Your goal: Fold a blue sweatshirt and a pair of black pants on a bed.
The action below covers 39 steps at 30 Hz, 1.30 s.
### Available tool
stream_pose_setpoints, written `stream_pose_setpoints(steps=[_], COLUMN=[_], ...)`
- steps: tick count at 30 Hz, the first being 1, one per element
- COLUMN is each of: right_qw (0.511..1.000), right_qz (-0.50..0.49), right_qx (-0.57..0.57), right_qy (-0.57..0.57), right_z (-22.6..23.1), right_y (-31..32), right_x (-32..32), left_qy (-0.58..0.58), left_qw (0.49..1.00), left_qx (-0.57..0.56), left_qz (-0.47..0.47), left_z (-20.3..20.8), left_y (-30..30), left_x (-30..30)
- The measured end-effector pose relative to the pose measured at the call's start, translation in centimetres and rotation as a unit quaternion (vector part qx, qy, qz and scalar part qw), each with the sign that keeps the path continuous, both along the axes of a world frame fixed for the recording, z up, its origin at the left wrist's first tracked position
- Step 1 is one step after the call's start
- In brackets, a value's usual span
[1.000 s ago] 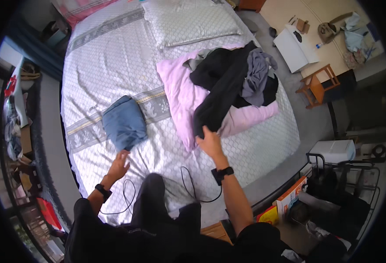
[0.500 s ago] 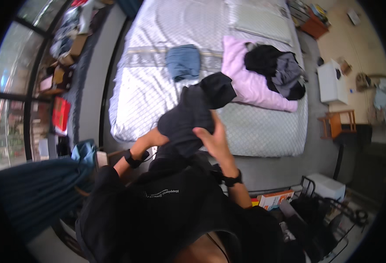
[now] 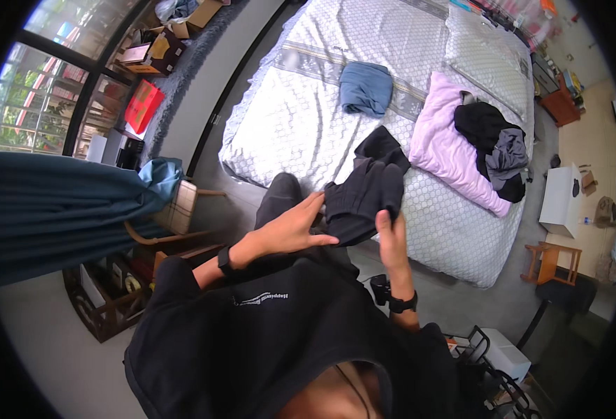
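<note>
A black folded garment (image 3: 364, 199), with what looks like a gathered waistband, lies between my hands. Its far end trails over the front edge of the bed (image 3: 454, 255). My left hand (image 3: 290, 227) cups its left edge, thumb at the near side and fingers further up. At its right edge, my right hand (image 3: 393, 244) grips it with the thumb on top and the other fingers mostly hidden. Beyond it on the bed lies a folded blue garment (image 3: 366, 89).
A pink quilt (image 3: 447, 143) on the bed carries a heap of black and grey clothes (image 3: 493, 140). A wooden chair (image 3: 175, 209) and blue curtain (image 3: 56, 216) stand left. At the right are a small wooden stool (image 3: 556, 262) and a white box (image 3: 561, 199).
The view has swung, so the bed now sits further right. My hands still hold the black garment, now turned and spread flatter; my left hand has shifted its hold along the edge.
</note>
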State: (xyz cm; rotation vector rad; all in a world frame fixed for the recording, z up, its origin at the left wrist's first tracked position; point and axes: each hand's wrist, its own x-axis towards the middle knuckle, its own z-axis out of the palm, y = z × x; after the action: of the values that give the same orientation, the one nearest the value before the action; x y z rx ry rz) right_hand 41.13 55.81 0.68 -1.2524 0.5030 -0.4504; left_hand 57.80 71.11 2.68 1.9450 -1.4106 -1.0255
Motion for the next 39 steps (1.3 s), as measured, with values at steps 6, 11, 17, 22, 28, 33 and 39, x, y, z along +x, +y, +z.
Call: stream_pose_setpoints(steps=[6, 11, 17, 22, 28, 33, 39], right_qw=[0.99, 0.991, 0.973, 0.958, 0.897, 0.947, 0.935], right_qz=[-0.064, -0.118, -0.071, -0.124, -0.017, 0.038, 0.106], right_qx=[0.095, 0.029, -0.191, -0.21, -0.415, -0.262, -0.321], right_qy=[-0.078, -0.053, 0.11, 0.149, 0.155, 0.18, 0.107], right_z=[2.8, 4.2, 2.8, 5.0, 3.4, 7.1, 11.1], right_y=[2.8, 6.5, 7.9, 10.5, 10.9, 8.7, 7.0], right_x=[2.4, 6.8, 10.3, 16.7, 21.1, 22.0, 23.4], left_qy=[0.136, 0.233, 0.264, 0.087, 0.154, 0.014, -0.059], left_qw=[0.988, 0.968, 0.961, 0.985, 0.982, 0.997, 0.98], left_qx=[-0.056, -0.045, -0.074, -0.134, -0.07, -0.006, -0.137], left_qz=[0.054, 0.082, 0.03, 0.058, -0.09, -0.079, -0.133], left_z=[0.7, 1.0, 0.3, 0.1, 3.8, 3.9, 2.4], left_y=[1.7, 4.4, 10.2, 15.5, 14.7, 11.3, 3.3], left_x=[1.6, 5.4, 13.6, 18.6, 22.4, 25.2, 24.5])
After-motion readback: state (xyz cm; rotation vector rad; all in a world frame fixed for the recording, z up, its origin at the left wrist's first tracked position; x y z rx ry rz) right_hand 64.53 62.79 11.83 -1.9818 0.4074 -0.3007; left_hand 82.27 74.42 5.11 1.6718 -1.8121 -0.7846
